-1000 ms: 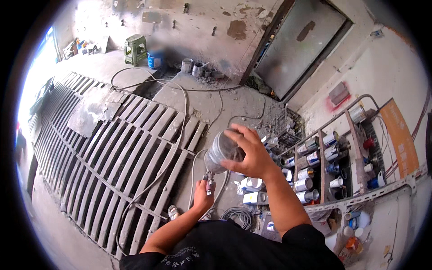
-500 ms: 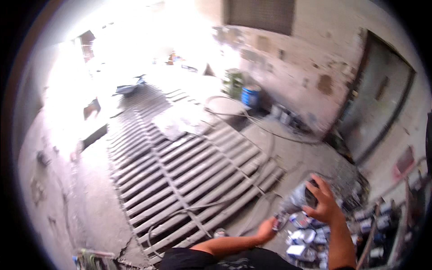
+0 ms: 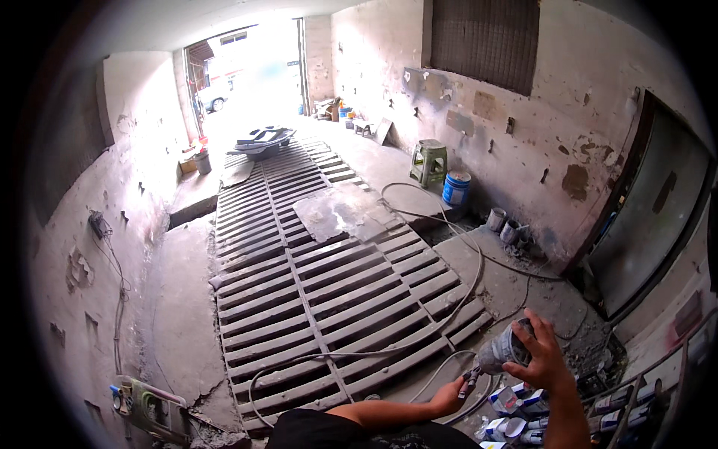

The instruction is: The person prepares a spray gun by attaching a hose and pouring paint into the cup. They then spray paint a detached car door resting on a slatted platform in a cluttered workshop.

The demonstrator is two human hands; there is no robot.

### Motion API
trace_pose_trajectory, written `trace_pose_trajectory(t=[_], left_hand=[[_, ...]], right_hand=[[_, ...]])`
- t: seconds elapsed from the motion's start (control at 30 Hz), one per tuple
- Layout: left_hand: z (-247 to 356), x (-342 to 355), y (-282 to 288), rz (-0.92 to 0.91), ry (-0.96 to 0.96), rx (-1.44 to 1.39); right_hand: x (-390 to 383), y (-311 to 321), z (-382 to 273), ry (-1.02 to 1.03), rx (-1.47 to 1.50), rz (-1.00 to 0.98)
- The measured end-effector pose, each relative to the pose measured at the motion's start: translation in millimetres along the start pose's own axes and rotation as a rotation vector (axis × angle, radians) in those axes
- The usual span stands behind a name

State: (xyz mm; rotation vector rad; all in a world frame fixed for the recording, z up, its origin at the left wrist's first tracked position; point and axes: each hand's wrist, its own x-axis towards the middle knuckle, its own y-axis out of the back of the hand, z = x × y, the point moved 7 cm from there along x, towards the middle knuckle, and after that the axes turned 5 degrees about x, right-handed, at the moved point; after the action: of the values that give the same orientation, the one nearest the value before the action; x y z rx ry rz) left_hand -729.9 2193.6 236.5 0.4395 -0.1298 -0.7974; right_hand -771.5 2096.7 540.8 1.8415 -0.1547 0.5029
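- My left hand is wrapped around the metallic spray gun.
- My right hand clasps its cup by the wide end.
- The cup, cloudy grey and smeared, tilts between my hands.

Two hands, one held cup, one green stool

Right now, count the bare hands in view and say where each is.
2: the left hand gripping the metal spray gun, the right hand around the wide end of the grey cup.

Green stool, blue bucket beside it; slatted grating, grey door (dark-smudged)
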Motion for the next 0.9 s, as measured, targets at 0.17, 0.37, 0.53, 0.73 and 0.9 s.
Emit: trace_pose_trajectory(t=[0.17,0.37,0.53,0.73,0.9], left_hand=[[17,-1,10,-0.057,-0.046,0.063],[9,-2,5,0.041,-0.08,-0.038],[25,-10,5,0.016,-0.085,-0.014],[34,-10,-3,-0.029,-0.12,-0.025],[55,-18,4,-0.212,-0.134,0.014]], right_hand=[[-1,0,6,0.004,0.007,-0.04],[-8,-5,6,-0.158,-0.043,0.051],[-9,-7,2,-0.321,-0.104,0.092],[-28,-1,4,-0.352,-0.161,0.134],[-13,27,-7,0.103,-0.035,-0.204]])
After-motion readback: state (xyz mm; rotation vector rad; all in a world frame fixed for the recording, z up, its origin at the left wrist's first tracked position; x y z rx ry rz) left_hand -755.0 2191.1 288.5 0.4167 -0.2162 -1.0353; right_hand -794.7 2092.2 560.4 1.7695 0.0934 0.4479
